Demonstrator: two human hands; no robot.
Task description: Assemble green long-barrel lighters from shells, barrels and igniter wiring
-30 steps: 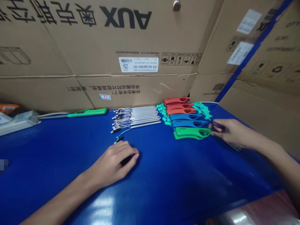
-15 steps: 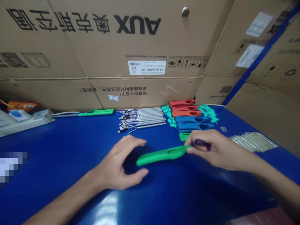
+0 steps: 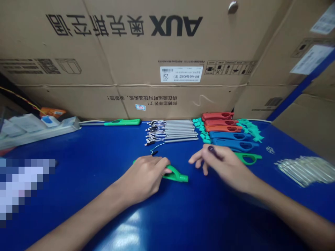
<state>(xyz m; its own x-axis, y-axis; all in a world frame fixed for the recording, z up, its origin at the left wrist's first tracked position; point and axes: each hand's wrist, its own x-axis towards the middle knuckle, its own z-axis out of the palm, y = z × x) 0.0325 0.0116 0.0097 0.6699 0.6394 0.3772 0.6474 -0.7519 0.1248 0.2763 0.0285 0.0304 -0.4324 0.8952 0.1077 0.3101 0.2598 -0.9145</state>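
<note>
My left hand (image 3: 146, 177) is wrapped round a green plastic handle (image 3: 180, 177) above the blue table; the handle's open loop and short neck stick out to the right. To its right, my right hand (image 3: 222, 162) holds a dark, slim tool (image 3: 211, 150) against the palm, with some fingers spread towards the left. The tool's far end is hidden by the hand. Behind my right hand lies another green handle (image 3: 248, 158), below blue handles (image 3: 230, 135) and red handles (image 3: 217, 115).
Metal rods with wires (image 3: 180, 130) lie at the back centre, beside small teal parts (image 3: 201, 130). Clear-wrapped sticks (image 3: 306, 169) are at the right. A power strip (image 3: 39, 134) stands at the left. Cardboard (image 3: 131, 52) walls the back.
The green handle has passed from my right hand to my left, which has closed round it. My right hand's fingers have let go of its neck. The view has shifted left.
</note>
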